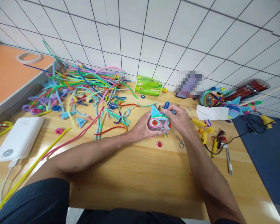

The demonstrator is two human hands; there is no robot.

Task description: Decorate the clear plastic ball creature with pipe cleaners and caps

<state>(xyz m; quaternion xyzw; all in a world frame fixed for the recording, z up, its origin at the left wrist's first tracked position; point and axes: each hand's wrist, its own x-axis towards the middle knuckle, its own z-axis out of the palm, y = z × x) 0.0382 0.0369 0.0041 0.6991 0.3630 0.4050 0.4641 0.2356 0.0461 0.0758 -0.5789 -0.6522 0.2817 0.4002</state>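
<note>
Together, bent-fingered hands (142, 127) hold the craft figure (161, 123).

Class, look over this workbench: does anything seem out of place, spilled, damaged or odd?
Two things. Blocky pixels blur the purple, phone-like object by the wall, unlike everything around it. The pipe cleaners at left lie in an untidy tangle, with some straggling towards the person's left hand. No spill is visible.

I count one left grip (143, 126), one right grip (180, 118), and one figure (161, 127) with two eyes (155, 123). On or beside my one bench (130, 174) I make it one power bank (20, 137), one tape roll (21, 59), one tissue pack (148, 87), one flask (248, 89), one pair of scissors (181, 145) and one knife (229, 160). The pipe cleaners (88, 79) I see are many, too tangled to count.
</note>
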